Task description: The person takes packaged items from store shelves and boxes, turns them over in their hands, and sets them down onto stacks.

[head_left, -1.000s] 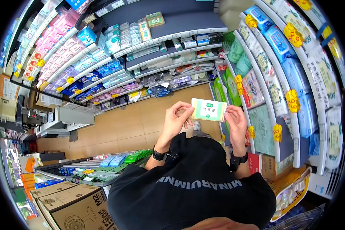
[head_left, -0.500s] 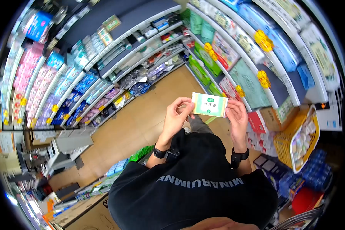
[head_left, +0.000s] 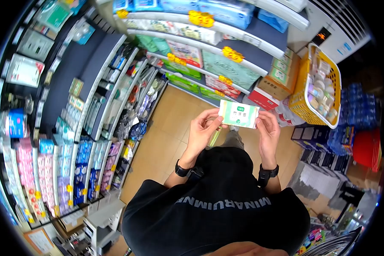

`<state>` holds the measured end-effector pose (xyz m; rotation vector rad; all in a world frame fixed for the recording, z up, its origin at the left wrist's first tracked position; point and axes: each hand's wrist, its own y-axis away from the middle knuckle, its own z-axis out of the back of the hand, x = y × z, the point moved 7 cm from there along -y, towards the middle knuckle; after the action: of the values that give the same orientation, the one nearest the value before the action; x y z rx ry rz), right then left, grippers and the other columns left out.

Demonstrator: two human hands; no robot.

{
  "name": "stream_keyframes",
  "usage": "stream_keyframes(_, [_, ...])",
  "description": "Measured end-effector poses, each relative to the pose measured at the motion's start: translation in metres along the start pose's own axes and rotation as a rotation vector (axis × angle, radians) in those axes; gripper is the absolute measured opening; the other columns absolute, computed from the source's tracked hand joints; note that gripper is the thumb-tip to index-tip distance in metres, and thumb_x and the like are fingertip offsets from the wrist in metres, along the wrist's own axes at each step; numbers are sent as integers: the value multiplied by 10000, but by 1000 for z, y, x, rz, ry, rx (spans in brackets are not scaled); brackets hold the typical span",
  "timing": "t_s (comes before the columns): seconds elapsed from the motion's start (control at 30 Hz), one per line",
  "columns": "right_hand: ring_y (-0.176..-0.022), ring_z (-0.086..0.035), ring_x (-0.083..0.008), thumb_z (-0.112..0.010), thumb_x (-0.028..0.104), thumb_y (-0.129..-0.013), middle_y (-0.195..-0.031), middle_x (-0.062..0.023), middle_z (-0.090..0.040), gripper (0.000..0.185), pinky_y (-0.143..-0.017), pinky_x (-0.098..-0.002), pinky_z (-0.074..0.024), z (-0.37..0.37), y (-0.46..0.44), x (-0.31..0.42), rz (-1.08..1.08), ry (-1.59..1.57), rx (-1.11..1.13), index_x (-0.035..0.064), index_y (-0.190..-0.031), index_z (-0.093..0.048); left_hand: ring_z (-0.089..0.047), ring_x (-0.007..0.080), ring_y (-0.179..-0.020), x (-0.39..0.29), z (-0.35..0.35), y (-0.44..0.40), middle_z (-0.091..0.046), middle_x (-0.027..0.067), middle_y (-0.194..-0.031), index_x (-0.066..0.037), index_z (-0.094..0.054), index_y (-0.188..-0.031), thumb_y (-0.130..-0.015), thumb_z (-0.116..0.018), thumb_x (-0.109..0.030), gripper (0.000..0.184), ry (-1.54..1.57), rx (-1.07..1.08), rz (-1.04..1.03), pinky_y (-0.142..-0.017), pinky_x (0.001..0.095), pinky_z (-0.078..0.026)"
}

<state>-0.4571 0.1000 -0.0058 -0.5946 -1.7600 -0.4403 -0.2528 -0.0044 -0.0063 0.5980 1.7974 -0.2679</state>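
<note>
A small white, green and yellow pack of bamboo toothpicks (head_left: pixel 240 115) is held level in front of my body, its printed face up towards me. My left hand (head_left: pixel 203 131) pinches its left end between thumb and fingers. At the opposite end, the fingertips and thumb of my right hand (head_left: pixel 268 133) grip the edge. Both wrists wear black bands. Beyond the pack are the lowest shelves with packaged goods, and below it part of my leg shows.
Tall shelving (head_left: pixel 226 55) with tissue packs and yellow price tags stands ahead; more shelves line the left. On the right, a yellow basket (head_left: pixel 300 97) of small containers sits beside cardboard boxes (head_left: pixel 275 87) and wrapped blue bottles (head_left: pixel 353 102). Tan floor (head_left: pixel 166 123) lies between.
My view and body have turned to the right, bringing the basket and boxes closer to the middle. The pack stays between both hands, in nearly the same pose.
</note>
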Motion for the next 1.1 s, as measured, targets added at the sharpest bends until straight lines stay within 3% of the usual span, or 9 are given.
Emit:
stream_keyframes(0.37, [-950,-608,-105,-619,28,-967,-1109,-51,-661,216,-790,-256,-481,116,-49,34,60,83,-110,17,-1183,-621,-695,154,-922,41,-133,-95,-707,108,-1052,29,-542,-1326,-978,-621,-49,365,134,211,52,-819,270,-538])
stream_keyframes(0.47, [-1006,-612,-122,-595,47,-985,-1167,-61,-644,250,-833,-269,-492,142,-70,46,79,171,-122,13,-1232,-596,-685,149,-894,60,-161,-129,-706,83,-1010,17,-564,-1313,-1004,-598,-132,345,100,175,38,-806,275,-530])
stream_keyframes(0.67, [-1170,-618,-172,-577,102,-1006,-1299,-54,-598,332,-849,-250,-479,190,-110,58,37,285,-155,72,-1336,-548,-678,151,-914,103,-211,-197,-681,87,-1051,25,-557,-1292,-1010,-575,-126,321,85,65,1,-816,273,-527])
stream_keyframes(0.83, [-1146,-615,-156,-559,118,-1016,-1235,-76,-627,324,-831,-237,-476,213,-137,70,69,260,-79,78,-1337,-542,-650,142,-887,143,-226,-256,-659,82,-1035,36,-547,-1265,-1020,-561,-135,299,18,-57,-57,-824,276,-524])
stream_keyframes(1.0, [-1102,-606,-140,-555,131,-1017,-1191,-96,-649,366,-882,-269,-465,226,-155,73,2,219,-99,89,-1377,-506,-640,112,-838,178,-237,-317,-656,79,-1005,43,-562,-1222,-1017,-551,-114,259,-44,-118,-92,-733,263,-526])
stream_keyframes(1.1, [-1087,-607,-143,-558,134,-1017,-1157,-114,-663,379,-886,-272,-468,235,-164,71,0,216,-61,89,-1387,-494,-653,138,-866,184,-247,-351,-667,101,-1054,46,-577,-1213,-1025,-537,-110,248,-116,-115,-97,-800,277,-538])
